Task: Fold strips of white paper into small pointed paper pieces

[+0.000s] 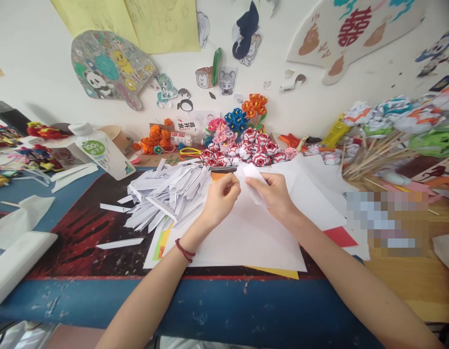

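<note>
Slightly right of frame centre, a narrow white paper strip (252,172) sits pinched between thumb and fingers of the bare right hand (278,195); the bare left hand (222,198) curls nearly closed, contents unclear.

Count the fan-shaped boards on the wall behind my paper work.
2: one at upper left, showing a panda; the other at upper right, bearing red characters and cropped by the top edge. More may be out of view.
</note>
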A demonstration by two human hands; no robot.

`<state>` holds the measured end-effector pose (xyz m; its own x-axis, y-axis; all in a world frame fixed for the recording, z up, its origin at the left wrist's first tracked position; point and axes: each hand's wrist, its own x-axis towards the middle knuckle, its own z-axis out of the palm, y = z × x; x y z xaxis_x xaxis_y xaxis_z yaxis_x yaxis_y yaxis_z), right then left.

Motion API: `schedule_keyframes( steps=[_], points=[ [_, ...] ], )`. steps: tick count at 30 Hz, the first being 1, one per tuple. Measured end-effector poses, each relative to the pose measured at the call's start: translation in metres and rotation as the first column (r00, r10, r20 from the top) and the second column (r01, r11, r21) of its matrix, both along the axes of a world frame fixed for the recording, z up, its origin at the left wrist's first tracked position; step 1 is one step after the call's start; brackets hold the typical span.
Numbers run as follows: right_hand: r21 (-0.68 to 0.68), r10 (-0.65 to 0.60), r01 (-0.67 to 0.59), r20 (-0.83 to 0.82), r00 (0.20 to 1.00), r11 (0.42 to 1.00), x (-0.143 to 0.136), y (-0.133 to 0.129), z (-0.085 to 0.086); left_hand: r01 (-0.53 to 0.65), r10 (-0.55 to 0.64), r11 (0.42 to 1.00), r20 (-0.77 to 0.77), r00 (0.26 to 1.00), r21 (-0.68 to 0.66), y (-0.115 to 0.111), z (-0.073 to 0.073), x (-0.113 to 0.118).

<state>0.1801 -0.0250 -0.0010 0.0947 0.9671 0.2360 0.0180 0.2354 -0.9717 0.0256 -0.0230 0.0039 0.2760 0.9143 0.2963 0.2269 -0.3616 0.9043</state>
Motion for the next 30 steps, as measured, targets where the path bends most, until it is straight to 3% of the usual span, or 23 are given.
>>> schedule_keyframes(
  steps=[3, 7, 10, 14, 17, 20, 24, 27, 30],
  points=[
    [-0.038, -0.027, 0.027, -0.003, 1.0, 0.999, 0.005, 0.002, 0.004, -0.006, 0.006, 1.0, 0.018, 1.0, 0.01, 0.0, 0.002, -0.002],
    [-0.114, 0.124, -0.117, 0.061, 0.99, 0.987, 0.01, 0.004, 0.004, -0.079, 0.079, 0.997, 0.0, 0.997, 0.016, 0.004, -0.001, -0.005],
    [-0.132, 0.238, -0.228, 0.063, 0.969, 0.965, 0.01, 0.004, 0.004, -0.031, 0.03, 0.999, 0.027, 0.999, 0.01, 0.008, -0.004, -0.006],
    [-0.134, 0.284, -0.29, -0.062, 0.957, 0.948, 0.01, 0.004, 0.006, -0.056, 0.051, 0.998, 0.202, 0.978, 0.02, 0.01, -0.002, -0.009],
    [-0.171, 0.275, -0.3, -0.157, 0.949, 0.938, 0.011, 0.006, 0.008, -0.103, 0.115, 0.993, 0.373, 0.921, -0.052, 0.01, 0.005, -0.011],
    [-0.215, 0.335, -0.366, -0.17, 0.927, 0.905, 0.01, 0.006, 0.007, -0.06, 0.121, 0.988, 0.464, 0.878, -0.143, 0.008, 0.009, -0.009],
    [-0.176, 0.35, -0.358, -0.079, 0.933, 0.917, 0.005, 0.005, 0.002, 0.025, 0.052, 0.982, 0.397, 0.916, -0.187, 0.004, 0.004, -0.003],
    [-0.093, 0.26, -0.259, 0.006, 0.966, 0.961, 0.007, 0.006, 0.001, -0.017, 0.067, 0.983, 0.274, 0.959, -0.181, 0.004, -0.001, -0.001],
    [-0.045, 0.235, -0.234, 0.016, 0.972, 0.971, 0.012, 0.008, 0.002, -0.015, 0.042, 0.986, 0.165, 0.985, -0.165, 0.005, -0.002, -0.003]
  ],
)
